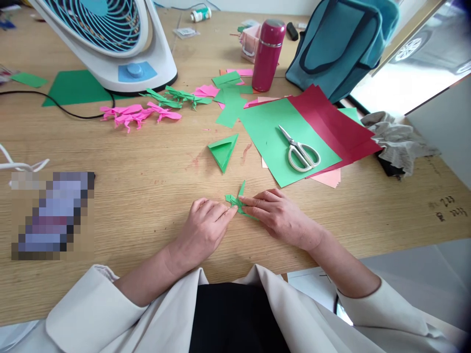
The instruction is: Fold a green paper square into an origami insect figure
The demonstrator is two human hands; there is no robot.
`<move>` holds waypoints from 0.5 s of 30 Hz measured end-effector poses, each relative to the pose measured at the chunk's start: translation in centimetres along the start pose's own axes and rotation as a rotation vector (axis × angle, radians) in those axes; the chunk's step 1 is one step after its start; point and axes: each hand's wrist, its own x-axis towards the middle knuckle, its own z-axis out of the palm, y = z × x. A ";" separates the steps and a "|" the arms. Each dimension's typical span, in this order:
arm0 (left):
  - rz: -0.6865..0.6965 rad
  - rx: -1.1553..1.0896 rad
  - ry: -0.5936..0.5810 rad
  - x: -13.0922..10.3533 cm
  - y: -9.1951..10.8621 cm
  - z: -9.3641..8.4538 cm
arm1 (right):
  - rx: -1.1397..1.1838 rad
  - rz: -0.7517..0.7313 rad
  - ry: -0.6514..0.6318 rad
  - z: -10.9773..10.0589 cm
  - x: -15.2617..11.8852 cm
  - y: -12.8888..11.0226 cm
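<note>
A small green folded paper figure [234, 200] lies on the wooden table between my hands, one narrow point of it sticking up and away from me. My left hand [206, 225] is closed, its thumb and fingertips pinching the figure's near left edge. From the other side, my right hand [281, 215] presses its closed fingers onto the figure and covers its right part. Just beyond lies a green folded paper triangle [223, 152]. White-handled scissors [300, 149] rest on a green paper sheet [261, 130] to the right.
Pink folded figures [136, 115] and green folded figures [176, 97] lie ahead, near a white fan [147, 63]. Red sheets [331, 125], a magenta flask [269, 56] and a teal bag [342, 46] stand or lie at right. A blurred-out phone-like object [55, 215] is at left.
</note>
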 end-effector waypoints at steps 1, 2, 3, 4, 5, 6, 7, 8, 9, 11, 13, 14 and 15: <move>-0.006 -0.016 0.001 -0.1 0.0 0.0 | 0.003 0.001 0.001 0.0 0.0 0.0; -0.009 -0.026 -0.003 -0.2 -0.1 -0.1 | 0.006 0.001 0.000 0.0 0.0 0.0; -0.010 -0.033 -0.010 -0.2 -0.1 -0.1 | 0.009 -0.001 -0.002 0.0 0.0 0.0; -0.010 -0.037 -0.017 -0.1 -0.1 -0.2 | 0.013 -0.001 -0.004 -0.1 0.0 0.0; -0.013 -0.038 -0.022 -0.1 -0.1 -0.2 | 0.015 -0.002 -0.006 -0.1 0.1 0.0; -0.015 -0.041 -0.025 0.0 -0.2 -0.2 | 0.016 -0.002 -0.007 -0.2 0.1 -0.1; -0.017 -0.046 -0.025 0.1 -0.2 -0.2 | 0.014 0.000 -0.007 -0.2 0.2 -0.1; -0.017 -0.054 -0.021 0.1 -0.2 -0.2 | 0.009 0.002 -0.005 -0.2 0.2 -0.3; -0.017 -0.063 -0.018 0.1 -0.3 -0.1 | 0.002 0.005 0.000 -0.2 0.3 -0.4; -0.014 -0.081 -0.007 0.1 -0.3 0.0 | -0.018 0.013 0.013 -0.2 0.4 -0.7; -0.010 -0.087 0.005 0.0 -0.3 0.1 | -0.041 0.010 0.018 -0.2 0.4 -1.0; -0.008 -0.085 0.011 -0.1 -0.3 0.1 | -0.052 0.006 0.018 -0.2 0.4 -1.1; -0.006 -0.080 0.018 -0.1 -0.3 0.1 | -0.063 0.002 0.014 -0.2 0.4 -1.2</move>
